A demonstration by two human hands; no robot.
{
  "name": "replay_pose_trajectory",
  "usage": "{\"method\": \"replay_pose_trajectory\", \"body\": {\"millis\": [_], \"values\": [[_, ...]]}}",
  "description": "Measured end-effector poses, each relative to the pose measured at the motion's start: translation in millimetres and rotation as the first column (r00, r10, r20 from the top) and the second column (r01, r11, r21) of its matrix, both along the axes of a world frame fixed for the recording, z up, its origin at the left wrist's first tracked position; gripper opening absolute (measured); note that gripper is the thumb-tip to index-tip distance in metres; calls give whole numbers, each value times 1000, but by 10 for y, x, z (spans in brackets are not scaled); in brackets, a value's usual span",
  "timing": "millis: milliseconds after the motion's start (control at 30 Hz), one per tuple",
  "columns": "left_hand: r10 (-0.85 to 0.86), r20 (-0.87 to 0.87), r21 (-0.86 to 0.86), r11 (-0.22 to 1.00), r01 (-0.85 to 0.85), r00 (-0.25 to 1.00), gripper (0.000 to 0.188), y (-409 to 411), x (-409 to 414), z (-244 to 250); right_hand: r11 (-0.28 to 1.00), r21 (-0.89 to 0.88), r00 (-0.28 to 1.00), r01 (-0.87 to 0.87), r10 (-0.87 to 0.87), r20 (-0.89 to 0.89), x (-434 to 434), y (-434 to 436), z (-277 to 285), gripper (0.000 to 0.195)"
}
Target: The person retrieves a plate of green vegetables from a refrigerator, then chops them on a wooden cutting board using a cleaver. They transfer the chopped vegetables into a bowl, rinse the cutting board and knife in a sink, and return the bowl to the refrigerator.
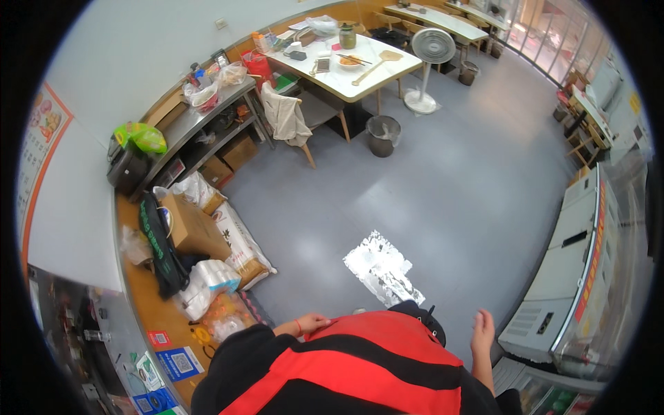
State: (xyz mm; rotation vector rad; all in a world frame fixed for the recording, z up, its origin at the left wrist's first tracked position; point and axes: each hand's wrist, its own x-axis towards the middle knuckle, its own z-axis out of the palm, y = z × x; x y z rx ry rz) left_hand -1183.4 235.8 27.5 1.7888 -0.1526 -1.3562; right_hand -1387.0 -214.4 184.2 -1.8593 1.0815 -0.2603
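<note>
My left hand (313, 322), with a thin red band at the wrist, touches the side edge of the red apron (373, 332) I wear; whether its fingers grip the cloth I cannot tell. Out to the right of my body is my right hand (483, 328), raised with nothing in it and its fingers apart from the thumb. A black bag or pouch (423, 319) sits at the front of the apron. On the grey floor in front of me lies a worn white patch (381, 267).
Sacks (241, 244), a cardboard box (194, 225) and plastic-wrapped rolls (207, 282) line the left. Ahead stand a cluttered table (358, 85), a chair draped with cloth (285, 114), a waste bin (383, 137) and a pedestal fan (433, 46). A grey-white cabinet (555, 264) runs along the right.
</note>
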Motion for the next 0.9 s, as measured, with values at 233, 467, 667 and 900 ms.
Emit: {"method": "replay_pose_trajectory", "body": {"millis": [233,467,667,900], "values": [[137,397,61,983,-175,908,28,-221,980,-248,437,150,456,-887,879,140,2317,109,-193,24],[352,217,271,874,-403,910,35,-746,2487,-228,345,170,373,-923,911,177,4553,-564,58,11],[657,410,84,664,-743,633,34,-959,3636,143,522,232,546,-820,837,45,6027,-796,455,11],[430,214,389,786,-481,877,45,-671,5087,-437,763,140,761,-632,644,-77,7005,-896,211,26]]}}
